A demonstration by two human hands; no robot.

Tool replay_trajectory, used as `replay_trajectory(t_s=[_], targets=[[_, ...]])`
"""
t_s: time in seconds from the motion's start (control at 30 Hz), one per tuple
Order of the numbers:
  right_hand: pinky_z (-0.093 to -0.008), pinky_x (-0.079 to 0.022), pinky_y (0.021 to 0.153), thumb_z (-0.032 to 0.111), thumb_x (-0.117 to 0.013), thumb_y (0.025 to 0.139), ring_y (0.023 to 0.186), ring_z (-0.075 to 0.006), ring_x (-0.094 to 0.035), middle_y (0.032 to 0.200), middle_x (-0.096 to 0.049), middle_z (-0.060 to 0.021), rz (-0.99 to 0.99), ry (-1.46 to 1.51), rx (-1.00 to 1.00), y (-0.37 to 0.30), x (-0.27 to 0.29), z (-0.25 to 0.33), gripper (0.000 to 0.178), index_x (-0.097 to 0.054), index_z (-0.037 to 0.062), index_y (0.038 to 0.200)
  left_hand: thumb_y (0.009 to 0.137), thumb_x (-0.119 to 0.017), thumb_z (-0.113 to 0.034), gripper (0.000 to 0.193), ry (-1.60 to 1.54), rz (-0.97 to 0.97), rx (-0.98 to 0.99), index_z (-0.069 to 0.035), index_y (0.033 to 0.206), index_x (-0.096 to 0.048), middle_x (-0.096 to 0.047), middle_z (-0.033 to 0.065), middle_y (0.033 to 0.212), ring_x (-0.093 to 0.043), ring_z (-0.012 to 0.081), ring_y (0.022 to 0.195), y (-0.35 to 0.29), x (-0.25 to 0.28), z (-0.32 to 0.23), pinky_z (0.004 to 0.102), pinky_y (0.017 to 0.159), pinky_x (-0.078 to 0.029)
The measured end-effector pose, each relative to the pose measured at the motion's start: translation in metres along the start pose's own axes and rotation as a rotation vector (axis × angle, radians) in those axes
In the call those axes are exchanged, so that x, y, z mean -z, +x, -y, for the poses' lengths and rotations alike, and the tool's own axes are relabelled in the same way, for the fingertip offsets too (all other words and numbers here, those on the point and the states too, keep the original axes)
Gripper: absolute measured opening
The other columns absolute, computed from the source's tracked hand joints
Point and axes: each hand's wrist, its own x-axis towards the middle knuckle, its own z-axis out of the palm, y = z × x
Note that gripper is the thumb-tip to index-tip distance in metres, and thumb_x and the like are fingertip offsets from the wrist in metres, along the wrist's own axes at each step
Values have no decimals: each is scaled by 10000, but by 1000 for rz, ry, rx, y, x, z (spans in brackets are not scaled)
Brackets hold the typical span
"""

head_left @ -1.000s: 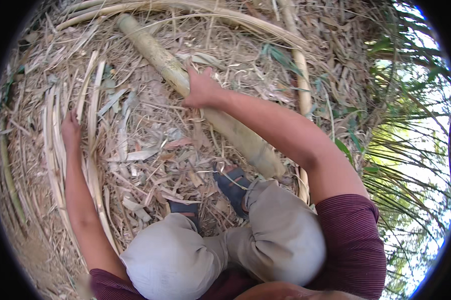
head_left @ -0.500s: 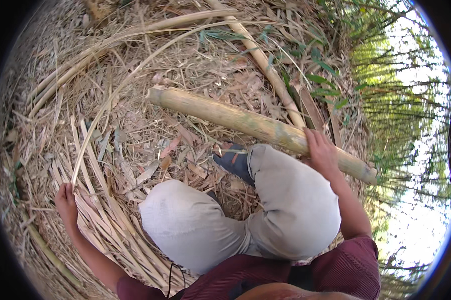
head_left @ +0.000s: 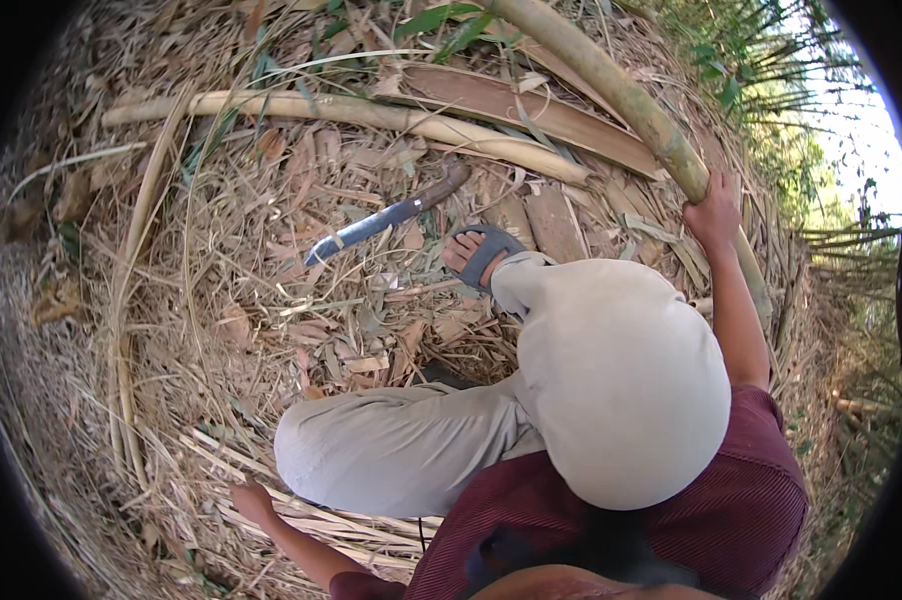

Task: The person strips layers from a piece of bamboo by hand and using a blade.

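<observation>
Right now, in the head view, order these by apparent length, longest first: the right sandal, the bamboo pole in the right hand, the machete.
1. Bamboo pole, running out of view at the top
2. Machete
3. Right sandal

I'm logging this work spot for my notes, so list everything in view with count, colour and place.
Thick bamboo pole: one, yellowish green, upper right
Thinner pole: one, pale tan, across the top
Flat husk: at least one, brown, between the poles
Large knife: one, grey blade, brown handle, upper centre
Split strips: many, pale, lower left
Leaf litter: countless, brown, over the ground
Standing plants: many, green, right edge
Sandal: one clear, dark grey, centre
Trousers: one pair, pale, lower centre
Shirt: one, maroon, bottom
Left hand: one, bare, by the strips
Right hand: one, bare, gripping the thick pole
</observation>
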Motion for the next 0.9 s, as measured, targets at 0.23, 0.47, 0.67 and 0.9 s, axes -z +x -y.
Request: replay_trajectory(t_s=[0.23, 0.47, 0.67, 0.9], targets=[[-496, -521, 948, 263, -714, 704, 1131, -417, -629, 1245, -610, -226, 235, 7, -540, 4, -51, -60, 583, -586, 27, 1222, 997, -605, -367, 461, -205, 110, -185, 23, 1242, -606, -590, 310, 1210, -568, 493, 1114, 3, 101, -75, 525, 949, -462], [-471, -527, 967, 309, -732, 689, 1145, -416, -640, 1222, -645, -270, 425, 75, -905, -20, -142, -105, 589, -645, -20, 1170, 1026, -570, -389, 490, -299, 114, -238, 21, 1297, -578, -518, 281, 1323, -511, 466, 1229, -37, 211, -165, 533, 1025, -415], [-488, -449, 1049, 321, -768, 712, 1245, -387, -540, 1324, -528, -275, 481, -71, -844, -4, -165, -53, 722, -542, -3, 1316, 1017, -596, -353, 426, -272, 209, -233, -2, 1257, -616, -565, 270, 1211, -590, 423, 1050, -83, 252, -183, 494, 896, -488], [-493, -423, 1072, 269, -778, 771, 1266, -400, -489, 1345, -495, -223, 331, 362, 38, 157, -189, 24, 801, -416, 43, 1449, 996, -637, -312, 413, -328, 84, -103, 23, 1238, -618, -620, 227, 1162, -643, 348, 950, -147, 293, -207, 444, 825, -515]])
